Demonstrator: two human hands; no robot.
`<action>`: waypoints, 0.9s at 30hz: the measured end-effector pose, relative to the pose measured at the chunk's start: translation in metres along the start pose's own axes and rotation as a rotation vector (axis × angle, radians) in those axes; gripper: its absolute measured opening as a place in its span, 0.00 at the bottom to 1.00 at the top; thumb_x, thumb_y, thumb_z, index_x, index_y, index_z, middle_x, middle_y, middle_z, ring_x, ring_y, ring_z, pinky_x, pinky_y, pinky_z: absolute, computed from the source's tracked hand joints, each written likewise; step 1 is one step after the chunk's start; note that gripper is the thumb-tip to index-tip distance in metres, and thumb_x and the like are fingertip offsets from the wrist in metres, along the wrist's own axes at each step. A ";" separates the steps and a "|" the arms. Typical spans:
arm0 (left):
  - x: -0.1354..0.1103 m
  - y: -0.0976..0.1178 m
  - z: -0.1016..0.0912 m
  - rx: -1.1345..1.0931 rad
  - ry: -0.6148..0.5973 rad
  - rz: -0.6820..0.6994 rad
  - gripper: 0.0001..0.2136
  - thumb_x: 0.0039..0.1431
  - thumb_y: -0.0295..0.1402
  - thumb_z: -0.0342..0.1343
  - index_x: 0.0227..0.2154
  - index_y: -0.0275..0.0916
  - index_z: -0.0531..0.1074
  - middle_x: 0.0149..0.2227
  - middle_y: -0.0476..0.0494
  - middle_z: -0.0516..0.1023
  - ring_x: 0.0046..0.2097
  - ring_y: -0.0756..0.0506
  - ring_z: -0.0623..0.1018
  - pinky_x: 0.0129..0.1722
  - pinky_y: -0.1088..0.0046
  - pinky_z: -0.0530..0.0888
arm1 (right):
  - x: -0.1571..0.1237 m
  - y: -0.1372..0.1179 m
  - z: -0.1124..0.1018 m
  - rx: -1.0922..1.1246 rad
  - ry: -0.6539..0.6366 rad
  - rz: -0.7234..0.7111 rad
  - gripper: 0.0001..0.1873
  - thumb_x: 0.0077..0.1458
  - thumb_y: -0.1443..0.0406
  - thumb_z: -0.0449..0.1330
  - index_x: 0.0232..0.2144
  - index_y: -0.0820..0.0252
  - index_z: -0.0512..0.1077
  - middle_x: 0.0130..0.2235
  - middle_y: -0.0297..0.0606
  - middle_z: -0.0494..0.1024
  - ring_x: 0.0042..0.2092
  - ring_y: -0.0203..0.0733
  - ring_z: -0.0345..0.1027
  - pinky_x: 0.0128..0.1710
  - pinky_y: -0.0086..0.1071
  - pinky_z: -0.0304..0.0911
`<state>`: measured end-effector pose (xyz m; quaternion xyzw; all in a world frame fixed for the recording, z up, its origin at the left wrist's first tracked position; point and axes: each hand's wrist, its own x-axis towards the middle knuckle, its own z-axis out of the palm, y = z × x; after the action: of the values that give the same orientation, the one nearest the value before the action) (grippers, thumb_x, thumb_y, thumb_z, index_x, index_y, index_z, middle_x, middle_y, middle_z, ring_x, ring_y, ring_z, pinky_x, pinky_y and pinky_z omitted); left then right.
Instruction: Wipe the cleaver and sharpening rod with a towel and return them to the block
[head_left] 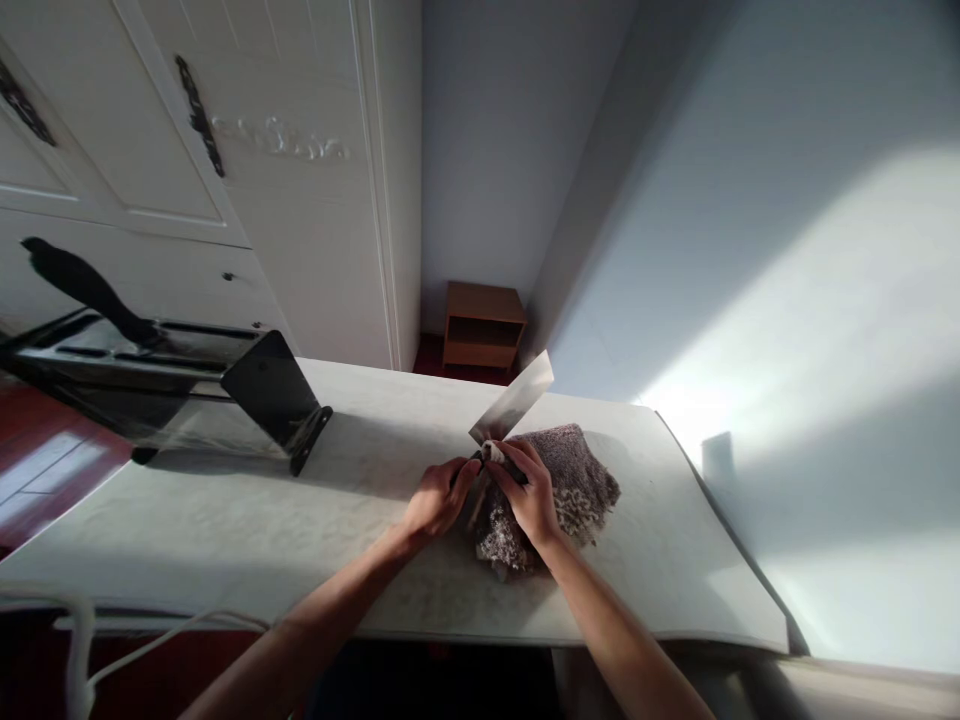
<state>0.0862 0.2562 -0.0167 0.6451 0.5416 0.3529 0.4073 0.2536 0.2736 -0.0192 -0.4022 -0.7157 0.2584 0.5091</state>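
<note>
A wide steel cleaver blade [516, 400] points up and away from me above a white table [225, 520]. My left hand [437, 497] is closed round the cleaver's dark handle. A brown speckled cloth [574, 480] lies bunched on the table under and beside the blade. My right hand [529, 492] rests on the cloth with its fingers pinching a bit of it against the base of the blade.
A black knife rack [274, 395] with a dark handle sticking out of it stands at the table's left end. A white wardrobe [225, 150] rises behind it. A small wooden cabinet [482, 325] sits in the far corner. A white cable [150, 640] hangs near the front left edge.
</note>
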 end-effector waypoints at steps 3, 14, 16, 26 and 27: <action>-0.001 0.001 -0.001 0.009 -0.010 0.008 0.23 0.66 0.48 0.40 0.32 0.34 0.71 0.28 0.45 0.74 0.30 0.50 0.70 0.31 0.74 0.61 | 0.000 0.001 -0.002 -0.020 -0.001 -0.015 0.16 0.55 0.69 0.61 0.47 0.54 0.74 0.42 0.40 0.72 0.45 0.40 0.67 0.45 0.34 0.64; -0.002 -0.004 0.000 -0.063 -0.004 0.022 0.23 0.64 0.49 0.42 0.26 0.34 0.66 0.22 0.48 0.67 0.25 0.52 0.65 0.27 0.76 0.60 | 0.004 -0.001 -0.007 -0.040 -0.041 0.015 0.16 0.55 0.69 0.61 0.46 0.51 0.76 0.40 0.38 0.75 0.41 0.39 0.70 0.43 0.32 0.66; -0.002 -0.004 0.000 -0.089 -0.002 0.000 0.24 0.64 0.50 0.42 0.25 0.34 0.65 0.21 0.48 0.66 0.24 0.52 0.64 0.25 0.76 0.60 | 0.004 -0.001 -0.007 -0.044 -0.045 0.036 0.14 0.55 0.68 0.61 0.45 0.53 0.76 0.40 0.39 0.75 0.41 0.40 0.70 0.43 0.33 0.66; -0.002 -0.003 0.000 -0.279 0.026 -0.122 0.26 0.61 0.54 0.42 0.29 0.33 0.67 0.20 0.49 0.64 0.19 0.54 0.61 0.19 0.78 0.57 | 0.008 -0.004 -0.008 -0.090 -0.114 0.111 0.09 0.56 0.63 0.60 0.39 0.59 0.76 0.38 0.41 0.75 0.40 0.42 0.69 0.41 0.34 0.65; -0.002 -0.002 0.000 -0.310 0.030 -0.131 0.26 0.61 0.55 0.42 0.31 0.33 0.68 0.20 0.49 0.64 0.19 0.54 0.61 0.18 0.78 0.56 | 0.008 -0.004 -0.008 -0.090 -0.129 0.112 0.09 0.56 0.63 0.60 0.39 0.59 0.76 0.38 0.41 0.75 0.39 0.41 0.69 0.41 0.33 0.64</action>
<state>0.0849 0.2542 -0.0183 0.5326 0.5278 0.4143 0.5160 0.2584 0.2776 -0.0092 -0.4463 -0.7344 0.2794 0.4282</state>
